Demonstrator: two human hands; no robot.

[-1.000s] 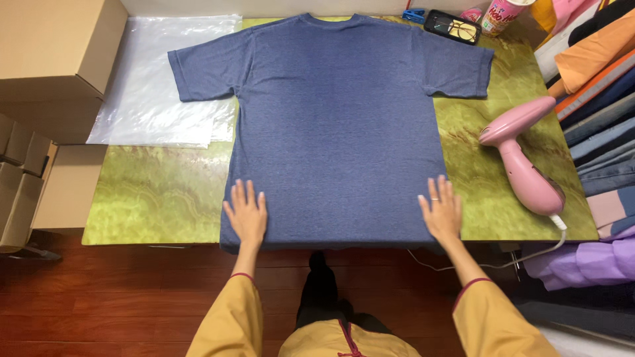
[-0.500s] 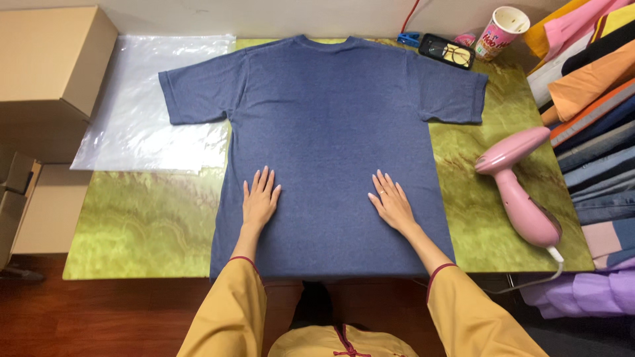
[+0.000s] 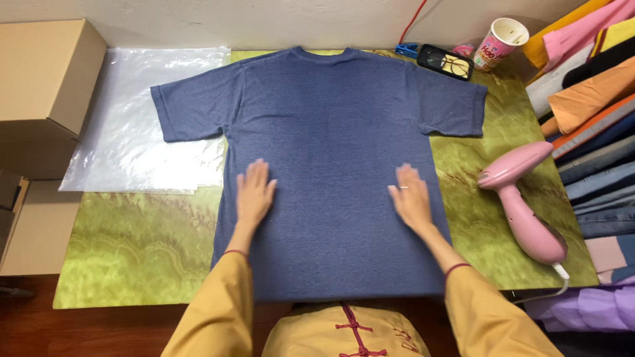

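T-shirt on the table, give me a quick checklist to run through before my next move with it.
1. T-shirt lies flat, sleeves spread: ok.
2. Left hand and right hand both flat on the cloth, apart: ok.
3. Steamer lies off the shirt, to its right: ok.
4. Plastic bags stay clear of the shirt: not ok, left sleeve overlaps them.
5. Hem fully on the table: not ok, it reaches past the near edge.
6. Steamer switched off: cannot tell.

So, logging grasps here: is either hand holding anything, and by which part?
Nothing held: left hand and right hand lie flat, palms down, on the blue T-shirt.
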